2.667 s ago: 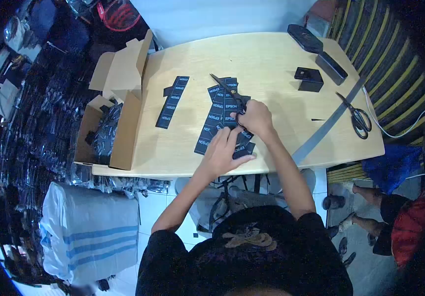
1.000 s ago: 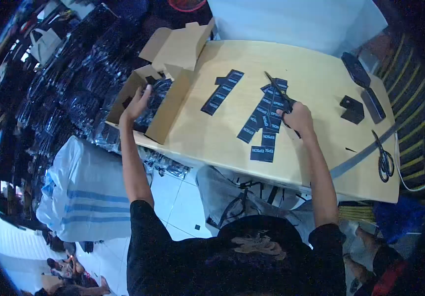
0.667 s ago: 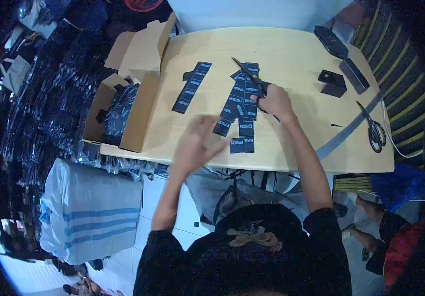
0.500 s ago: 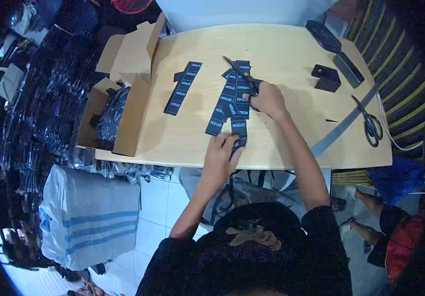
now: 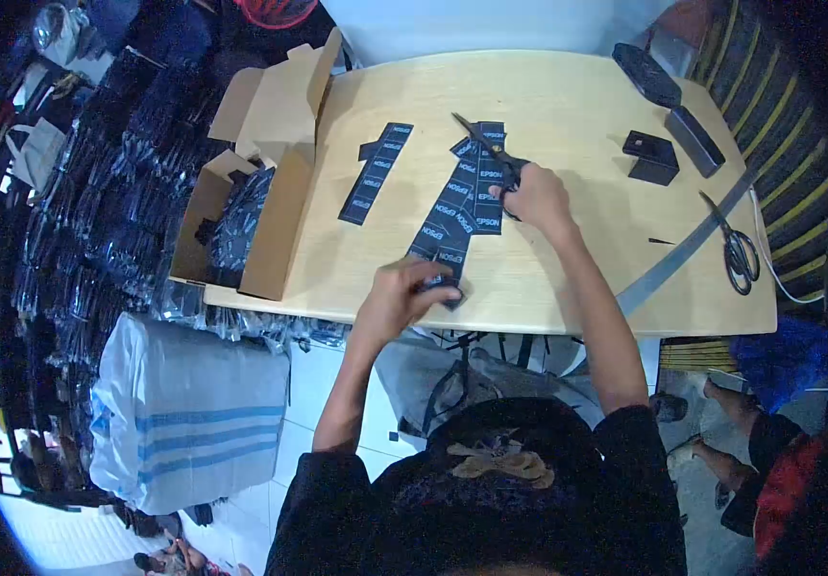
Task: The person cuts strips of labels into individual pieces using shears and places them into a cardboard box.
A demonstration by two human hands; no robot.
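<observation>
My right hand [image 5: 541,200] is closed round the handles of black scissors [image 5: 479,137], whose blades point up and left over the label strips. Beneath them, black strips of woven labels [image 5: 488,197] printed EPSON lie overlapping on the table. My left hand [image 5: 397,300] is at the lower end of one label strip [image 5: 450,259], with its fingers curled and its thumb at the strip's edge. That end is partly hidden by the fingers. Farther left lies another EPSON label strip [image 5: 368,187], with a small dark piece beside its upper part.
An open cardboard box [image 5: 275,226] with dark labels inside stands at the table's left. At right are a metal ruler [image 5: 678,257], a second pair of scissors [image 5: 739,254], a black holder [image 5: 651,156] and dark cases [image 5: 694,141]. A white sack [image 5: 207,394] stands below left.
My left hand has moved left, and the lower label strip has swung left with it. The scissors stay over the pile in my right hand. The whole view has shifted slightly.
</observation>
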